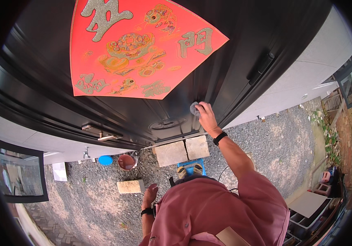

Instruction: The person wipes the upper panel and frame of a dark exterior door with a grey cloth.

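My right hand (207,117) is shut on a grey cloth (195,109), which it presses against a dark panelled door (176,107). Above the hand, a large red paper poster (132,61) with gold pictures and characters is fixed to the same door. A metal door handle (109,137) sits low at the left, and an oval raised ornament (167,123) lies left of the cloth. Down at my side hangs my left hand (150,193), away from the door; its palm is hidden, so I cannot tell whether it holds anything.
My feet are on a blue stool (202,166) over gravel, beside pale stone slabs (171,153). Left of them lie a stone block (129,186), a reddish-brown bucket (126,162) and a blue basin (105,160). An open window (45,184) juts out at left; a loaded rack (308,223) stands at right.
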